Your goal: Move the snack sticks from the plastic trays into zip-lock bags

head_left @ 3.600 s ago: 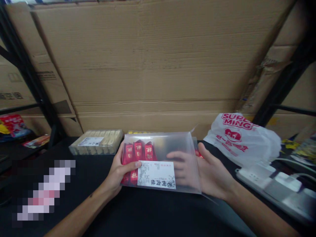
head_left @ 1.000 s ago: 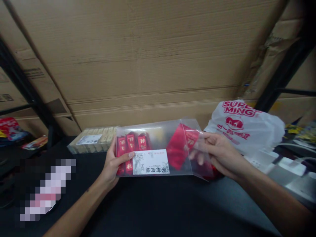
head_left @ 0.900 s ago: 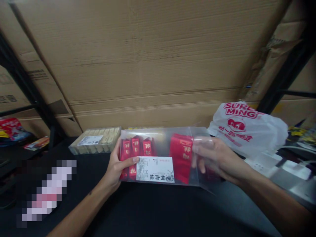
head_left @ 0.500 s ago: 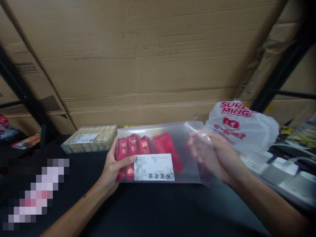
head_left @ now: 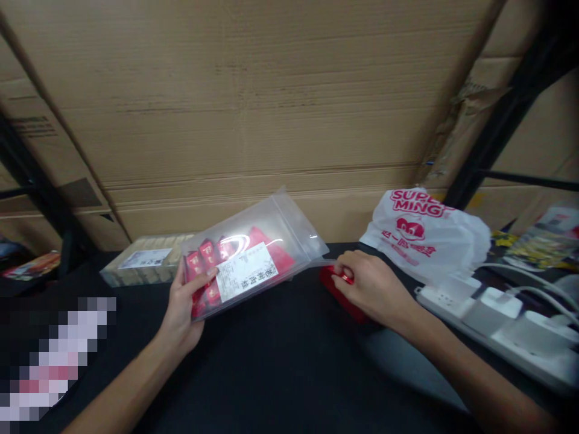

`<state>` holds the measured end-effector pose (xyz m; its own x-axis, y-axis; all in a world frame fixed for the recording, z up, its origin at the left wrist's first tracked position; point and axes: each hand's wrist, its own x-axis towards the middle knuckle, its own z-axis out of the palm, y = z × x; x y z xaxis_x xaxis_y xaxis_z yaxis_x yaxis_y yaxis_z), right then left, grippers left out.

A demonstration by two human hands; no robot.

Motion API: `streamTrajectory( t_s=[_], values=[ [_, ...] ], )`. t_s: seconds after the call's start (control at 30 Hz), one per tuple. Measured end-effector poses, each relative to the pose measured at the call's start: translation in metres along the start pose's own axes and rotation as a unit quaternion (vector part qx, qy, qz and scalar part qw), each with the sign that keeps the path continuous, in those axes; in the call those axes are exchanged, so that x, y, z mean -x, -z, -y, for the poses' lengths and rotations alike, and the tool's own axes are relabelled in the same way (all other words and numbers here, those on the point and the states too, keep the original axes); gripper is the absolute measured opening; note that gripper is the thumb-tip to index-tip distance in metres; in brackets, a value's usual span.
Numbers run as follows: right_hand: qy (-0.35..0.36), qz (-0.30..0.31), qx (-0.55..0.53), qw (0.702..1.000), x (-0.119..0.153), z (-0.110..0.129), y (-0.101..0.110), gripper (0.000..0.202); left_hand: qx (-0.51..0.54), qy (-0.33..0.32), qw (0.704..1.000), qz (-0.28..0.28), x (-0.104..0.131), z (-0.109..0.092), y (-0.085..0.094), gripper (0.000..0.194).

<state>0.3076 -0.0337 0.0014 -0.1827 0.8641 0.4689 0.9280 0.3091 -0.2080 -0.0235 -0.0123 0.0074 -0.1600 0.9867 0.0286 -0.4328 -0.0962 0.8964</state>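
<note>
My left hand (head_left: 183,304) grips the near left end of a frosted zip bag (head_left: 266,217), its thumb on the front. Inside are several small red packets (head_left: 210,256) with gold characters, behind a white printed label (head_left: 246,271). The bag tilts up to the right, and its zip end points away from me. My right hand (head_left: 366,286), fingers curled, is closed on a shiny red packet (head_left: 341,293) just right of the bag, low over the black table. The hand covers part of this packet.
A clear box of beige pieces (head_left: 149,259) stands behind my left hand. At the right are a white printed plastic bag (head_left: 420,235) and a white power strip (head_left: 452,298) with plugs and cables. A cardboard wall (head_left: 253,120) closes off the back.
My right hand has let go of the bag's open end and moved down, now gripping a red packet. My left hand has shifted left and tilted the bag.
</note>
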Motion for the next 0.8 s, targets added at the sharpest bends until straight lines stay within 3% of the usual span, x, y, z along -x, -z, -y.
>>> streamTrajectory(
  t_s=[0.1,0.2,0.27,0.33,0.4,0.57,0.7,0.8],
  values=[
    [-0.063,-0.113,-0.155,0.979,0.000,-0.003,0.011,0.012,-0.012,-0.007,1.000,0.015,0.001,0.000,0.002,0.075],
    [-0.134,-0.251,-0.325,0.902,0.001,-0.003,0.022,0.017,-0.028,-0.019,0.999,0.021,0.003,0.001,0.001,0.086],
    [-0.148,-0.291,-0.419,0.847,0.001,-0.001,0.025,0.022,-0.036,-0.023,0.999,0.029,0.005,0.001,0.000,0.092],
    [-0.147,-0.289,-0.473,0.819,0.000,0.003,0.024,0.025,-0.043,-0.023,0.998,0.044,0.007,0.002,0.000,0.094],
    [-0.141,-0.264,-0.485,0.822,0.000,0.006,0.019,0.026,-0.044,-0.020,0.997,0.058,0.009,0.003,-0.001,0.094],
    [-0.113,-0.141,-0.458,0.871,0.001,0.007,0.006,0.025,-0.051,-0.011,0.995,0.080,0.010,0.005,0.000,0.099],
    [-0.096,-0.103,-0.378,0.915,0.003,0.003,-0.003,0.018,-0.072,-0.026,0.993,0.095,0.011,0.004,0.000,0.097],
    [-0.080,-0.071,-0.394,0.913,0.003,0.000,-0.008,0.021,-0.078,-0.028,0.991,0.103,0.011,0.003,0.000,0.097]
  ],
)
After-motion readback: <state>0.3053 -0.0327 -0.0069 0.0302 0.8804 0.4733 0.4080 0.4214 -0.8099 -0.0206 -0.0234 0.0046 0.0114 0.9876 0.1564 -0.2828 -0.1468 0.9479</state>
